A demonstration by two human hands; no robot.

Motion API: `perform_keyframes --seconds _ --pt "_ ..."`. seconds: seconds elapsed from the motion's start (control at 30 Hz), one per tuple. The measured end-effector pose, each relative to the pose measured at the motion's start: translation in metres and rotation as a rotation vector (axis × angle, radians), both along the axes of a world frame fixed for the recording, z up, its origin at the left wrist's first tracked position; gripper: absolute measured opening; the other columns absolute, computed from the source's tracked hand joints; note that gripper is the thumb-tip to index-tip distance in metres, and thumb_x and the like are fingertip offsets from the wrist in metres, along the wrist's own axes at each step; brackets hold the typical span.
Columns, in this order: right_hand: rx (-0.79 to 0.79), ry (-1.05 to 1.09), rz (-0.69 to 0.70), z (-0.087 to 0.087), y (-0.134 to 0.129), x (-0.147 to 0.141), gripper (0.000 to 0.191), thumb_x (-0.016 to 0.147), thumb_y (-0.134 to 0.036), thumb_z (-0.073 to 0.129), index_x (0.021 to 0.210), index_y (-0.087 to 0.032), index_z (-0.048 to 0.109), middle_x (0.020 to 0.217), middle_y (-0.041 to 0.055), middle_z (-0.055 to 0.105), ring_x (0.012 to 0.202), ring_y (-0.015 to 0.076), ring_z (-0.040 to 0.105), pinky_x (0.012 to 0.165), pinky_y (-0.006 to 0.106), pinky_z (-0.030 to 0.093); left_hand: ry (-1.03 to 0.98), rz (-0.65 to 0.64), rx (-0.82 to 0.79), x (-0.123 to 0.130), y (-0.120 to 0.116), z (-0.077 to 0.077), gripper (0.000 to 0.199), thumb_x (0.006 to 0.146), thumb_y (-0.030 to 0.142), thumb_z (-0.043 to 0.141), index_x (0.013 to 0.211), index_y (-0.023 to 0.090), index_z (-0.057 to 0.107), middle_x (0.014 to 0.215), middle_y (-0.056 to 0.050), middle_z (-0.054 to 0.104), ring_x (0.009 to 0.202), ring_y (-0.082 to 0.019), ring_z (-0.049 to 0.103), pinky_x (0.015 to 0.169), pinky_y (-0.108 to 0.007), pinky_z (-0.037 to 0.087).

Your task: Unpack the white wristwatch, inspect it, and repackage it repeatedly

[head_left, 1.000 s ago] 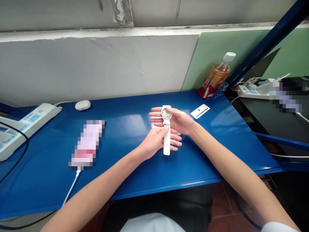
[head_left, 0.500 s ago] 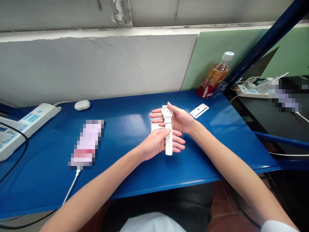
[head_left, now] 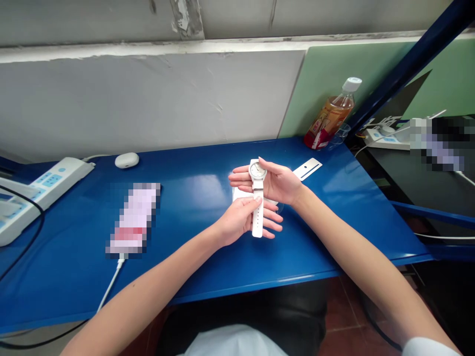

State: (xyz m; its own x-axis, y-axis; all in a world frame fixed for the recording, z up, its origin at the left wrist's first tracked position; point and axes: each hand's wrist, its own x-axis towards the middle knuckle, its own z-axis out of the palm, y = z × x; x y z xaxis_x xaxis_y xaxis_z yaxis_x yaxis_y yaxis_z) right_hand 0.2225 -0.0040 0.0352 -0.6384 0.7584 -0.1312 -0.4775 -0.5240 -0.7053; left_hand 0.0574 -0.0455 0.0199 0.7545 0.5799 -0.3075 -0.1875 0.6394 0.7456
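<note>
A white wristwatch (head_left: 257, 170) with a round dial and a white strap is held across both palms, its dial facing up. My left hand (head_left: 243, 217) lies under the lower strap, palm up, with the thumb pressing the strap against the fingers. Farther back, my right hand (head_left: 278, 183) supports the dial end on its fingers, and its thumb tip touches the edge of the case. Beneath the hands, a white object (head_left: 237, 194) rests on the blue table; my hands cover most of it.
A pixelated phone (head_left: 134, 217) on a white cable and a white earbud case (head_left: 126, 160) lie at left, near a power strip (head_left: 52, 185). At back right stand a drink bottle (head_left: 330, 118) and a white card (head_left: 308, 169). A blue post (head_left: 404, 64) rises at right.
Both hands and the watch have shifted very slightly, with the strap's lower end a little to the left. The hold on the watch is the same.
</note>
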Motion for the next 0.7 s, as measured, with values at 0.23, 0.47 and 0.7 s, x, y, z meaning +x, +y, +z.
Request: perform_keyframes --seconds 0.23,0.47,0.7 --pt "-0.051 -0.030 0.009 -0.0031 0.0028 -0.0021 0.063 0.106 -0.040 0.013 0.118 -0.006 0.064 0.123 0.0189 0.071 0.110 0.0249 0.070 0.107 0.043 0.046 -0.039 -0.028 -0.013 -0.0008 0.0006 -0.0001 0.037 0.100 0.036 0.053 0.100 0.003 0.071 0.094 -0.021 0.076 0.084 -0.028 0.076 0.078 -0.040 0.061" --pt "-0.061 -0.063 0.002 -0.0019 0.0019 0.0005 0.060 0.107 -0.037 0.015 0.116 -0.008 0.067 0.113 0.0143 0.076 0.107 0.0203 0.071 0.109 0.038 0.044 -0.103 -0.002 0.010 -0.0010 0.0040 0.0038 0.032 0.098 0.034 0.056 0.105 0.006 0.070 0.106 -0.021 0.074 0.096 -0.030 0.074 0.089 -0.045 0.057" --pt "0.013 0.000 -0.013 0.0001 -0.0001 -0.0013 0.061 0.106 -0.038 0.013 0.117 -0.011 0.067 0.119 0.0112 0.074 0.117 0.0201 0.066 0.113 0.039 0.038 -0.053 0.001 0.032 0.0001 0.0040 0.0008 0.031 0.100 0.033 0.054 0.105 0.006 0.069 0.102 -0.019 0.075 0.082 -0.025 0.076 0.076 -0.037 0.061"
